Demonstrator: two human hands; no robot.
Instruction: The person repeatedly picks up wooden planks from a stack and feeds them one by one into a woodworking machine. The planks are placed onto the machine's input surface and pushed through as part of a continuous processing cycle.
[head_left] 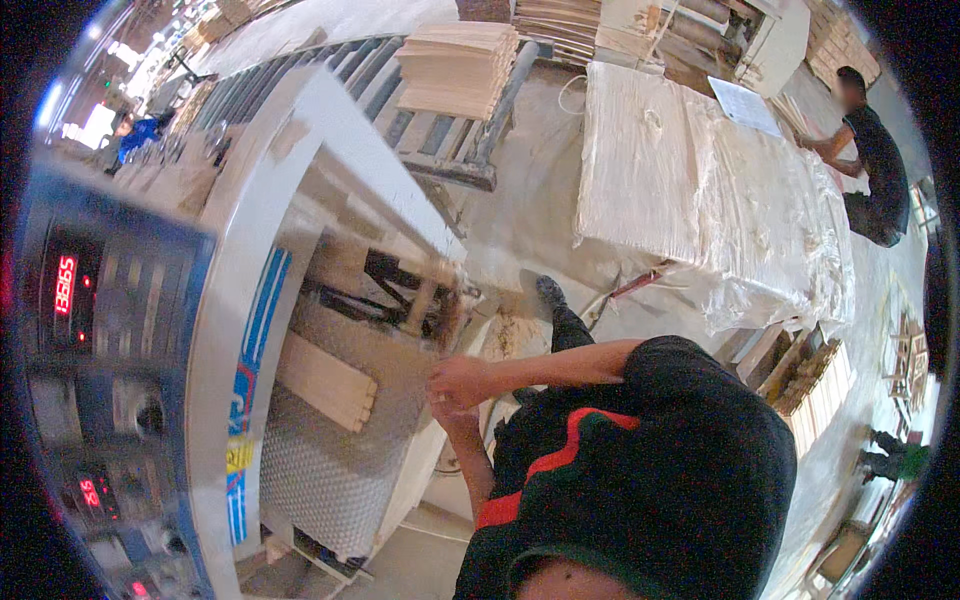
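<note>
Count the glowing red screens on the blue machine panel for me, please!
3: the upper screen, the middle screen below it, and the bottom screen at the picture's lower edge. More may be hidden past that edge.

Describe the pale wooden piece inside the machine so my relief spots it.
Start at the white machine frame with blue stripes, left in the head view. Within it, beside the dimpled grey surface and left of the person's right hand, lies the pale wooden piece. Its uneven, notched end and low profile distinguish it from the taller board stack beyond the frame.
</note>
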